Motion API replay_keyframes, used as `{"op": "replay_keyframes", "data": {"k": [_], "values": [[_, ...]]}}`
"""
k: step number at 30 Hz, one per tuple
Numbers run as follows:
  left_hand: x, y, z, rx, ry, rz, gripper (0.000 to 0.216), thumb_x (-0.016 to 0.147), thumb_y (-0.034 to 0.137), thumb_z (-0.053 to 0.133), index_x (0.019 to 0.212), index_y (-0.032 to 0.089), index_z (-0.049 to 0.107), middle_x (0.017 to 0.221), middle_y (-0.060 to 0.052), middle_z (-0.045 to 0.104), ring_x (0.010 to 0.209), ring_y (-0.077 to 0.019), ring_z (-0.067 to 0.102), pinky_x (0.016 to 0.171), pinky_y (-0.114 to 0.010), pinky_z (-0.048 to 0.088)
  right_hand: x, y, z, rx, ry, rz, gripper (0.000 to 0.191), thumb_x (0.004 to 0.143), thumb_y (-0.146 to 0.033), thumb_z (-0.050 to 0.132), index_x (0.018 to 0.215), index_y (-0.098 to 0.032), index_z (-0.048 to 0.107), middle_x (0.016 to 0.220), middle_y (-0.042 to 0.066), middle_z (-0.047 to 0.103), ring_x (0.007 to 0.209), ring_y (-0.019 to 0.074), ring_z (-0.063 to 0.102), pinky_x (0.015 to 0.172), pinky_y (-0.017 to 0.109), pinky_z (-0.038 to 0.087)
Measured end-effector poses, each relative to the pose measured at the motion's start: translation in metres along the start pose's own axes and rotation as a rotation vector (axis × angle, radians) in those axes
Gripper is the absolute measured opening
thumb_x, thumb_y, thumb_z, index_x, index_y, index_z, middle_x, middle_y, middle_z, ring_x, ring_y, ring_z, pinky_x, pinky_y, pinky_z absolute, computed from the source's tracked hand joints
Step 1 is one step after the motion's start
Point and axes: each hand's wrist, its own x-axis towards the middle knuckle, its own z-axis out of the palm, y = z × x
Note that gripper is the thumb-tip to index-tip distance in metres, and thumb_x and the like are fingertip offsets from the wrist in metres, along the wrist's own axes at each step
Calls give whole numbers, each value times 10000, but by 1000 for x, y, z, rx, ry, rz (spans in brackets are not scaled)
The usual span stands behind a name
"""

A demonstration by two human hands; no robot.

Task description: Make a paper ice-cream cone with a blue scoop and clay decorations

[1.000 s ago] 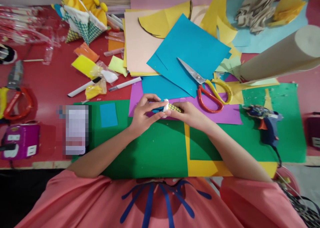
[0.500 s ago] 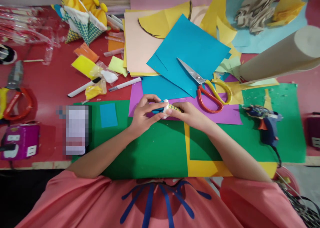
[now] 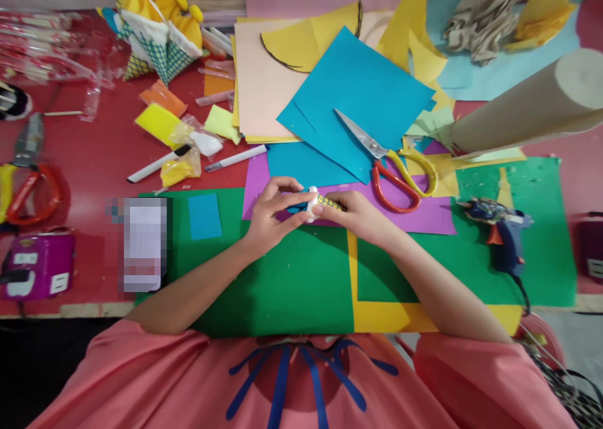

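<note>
Between my hands is a small craft piece (image 3: 312, 204): a yellow cone with a dark grid pattern, a white puffy band around its wide end, and blue material on the left side. My left hand (image 3: 274, 214) is closed on the white band and blue part, thumb and fingers pressing from the left. My right hand (image 3: 354, 214) pinches the gridded cone from the right, its thumb by the white band. The piece is held above a purple sheet (image 3: 424, 220) and a green sheet (image 3: 287, 284). My fingers cover much of it.
Scissors (image 3: 377, 152) lie beyond my right hand on blue sheets (image 3: 351, 90). A glue gun (image 3: 504, 234) rests at right, near a paper roll (image 3: 522, 105). At left are a phone (image 3: 145, 244), a blue paper piece (image 3: 205, 216), a marker (image 3: 238, 157) and clay packets (image 3: 157, 125).
</note>
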Motion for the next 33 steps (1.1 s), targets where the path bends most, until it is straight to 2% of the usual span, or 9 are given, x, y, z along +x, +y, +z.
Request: {"op": "replay_keyframes", "data": {"k": [5, 18, 33], "values": [[-1, 0, -1, 1, -14, -58, 371, 853, 450, 643, 1207, 340, 659, 1035, -38, 583, 953, -140, 609, 804, -264, 559, -1, -1, 2, -76, 22, -39, 533, 841, -646, 540, 616, -168, 473, 557, -57, 347, 517, 65, 294, 507, 271, 178], [-2, -3, 0, 21, -4, -79, 295, 844, 387, 673, 1127, 306, 701, 1011, -38, 588, 969, -139, 600, 842, -261, 553, -2, -2, 2, -108, 32, -59, 502, 869, -603, 521, 632, -161, 503, 549, -54, 362, 510, 68, 302, 512, 272, 177], [1, 0, 0, 47, -2, -119, 281, 853, 434, 650, 1084, 290, 719, 992, -47, 604, 965, -154, 605, 831, -290, 563, -1, 0, 1, -97, 27, -128, 397, 902, -459, 515, 636, -168, 472, 557, -51, 385, 522, 71, 302, 527, 276, 185]]}}
